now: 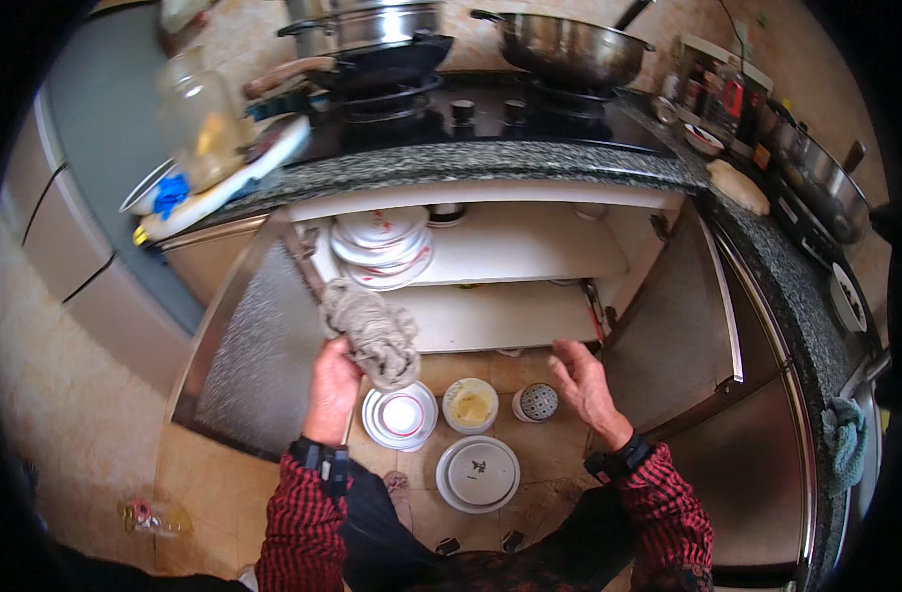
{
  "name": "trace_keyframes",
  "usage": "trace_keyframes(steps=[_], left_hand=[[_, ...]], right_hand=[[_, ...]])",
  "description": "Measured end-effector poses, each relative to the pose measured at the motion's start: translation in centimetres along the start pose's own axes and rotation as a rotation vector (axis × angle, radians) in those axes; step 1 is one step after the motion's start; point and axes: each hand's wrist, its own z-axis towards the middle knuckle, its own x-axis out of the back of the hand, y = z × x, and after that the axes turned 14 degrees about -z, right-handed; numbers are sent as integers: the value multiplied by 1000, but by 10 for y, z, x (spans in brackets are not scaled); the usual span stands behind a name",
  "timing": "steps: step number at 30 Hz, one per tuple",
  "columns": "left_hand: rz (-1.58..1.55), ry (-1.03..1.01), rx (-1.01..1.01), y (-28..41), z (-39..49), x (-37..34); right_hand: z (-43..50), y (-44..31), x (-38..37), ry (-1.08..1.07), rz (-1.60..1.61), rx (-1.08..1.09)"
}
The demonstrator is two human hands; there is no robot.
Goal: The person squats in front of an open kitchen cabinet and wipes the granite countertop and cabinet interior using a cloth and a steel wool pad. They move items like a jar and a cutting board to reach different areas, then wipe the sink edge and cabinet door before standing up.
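Note:
My left hand [334,377] holds a crumpled grey-beige cloth [373,333] in front of the open base cabinet. My right hand [586,381] is empty, its fingers apart, above the floor to the right. Between and below the hands, on the tiled floor, stand stacked white dishes [400,419], a white bowl with yellowish contents [470,405], a blue-and-white patterned round item [537,402] and a stack of white plates or bowls with a dark mark [480,474]. Inside the cabinet, a stack of white plates [383,240] sits at the left of the upper shelf [510,248].
Open cabinet doors flank me at left [255,355] and right [677,318]. Above runs the granite counter edge [466,161], with a gas hob and pans [569,48]. A large jar [203,126] stands at the counter's left. A plastic bottle [155,516] lies on the floor.

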Motion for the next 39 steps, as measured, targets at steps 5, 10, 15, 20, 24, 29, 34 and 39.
trace_keyframes(steps=[5,10,15,20,24,29,34,39], left_hand=[[-31,74,-12,-6,27,12],[347,161,-19,-27,22,41],[-55,295,194,-41,27,53],[43,369,398,-82,55,58],[69,343,550,-115,73,60],[113,324,758,-155,66,54],[161,311,913,-175,47,46],[218,353,1010,-173,17,45]], right_hand=[[-20,36,7,-187,-97,-134],[-21,51,15,-168,-14,-423],[-28,63,11,-158,-145,-550],[-32,80,-4,-142,-276,-482],[-30,78,-4,-153,-370,-472],[-33,63,-12,-251,-357,-512],[-31,48,-21,-252,-137,-551],[-31,26,-37,-404,-168,-612]])
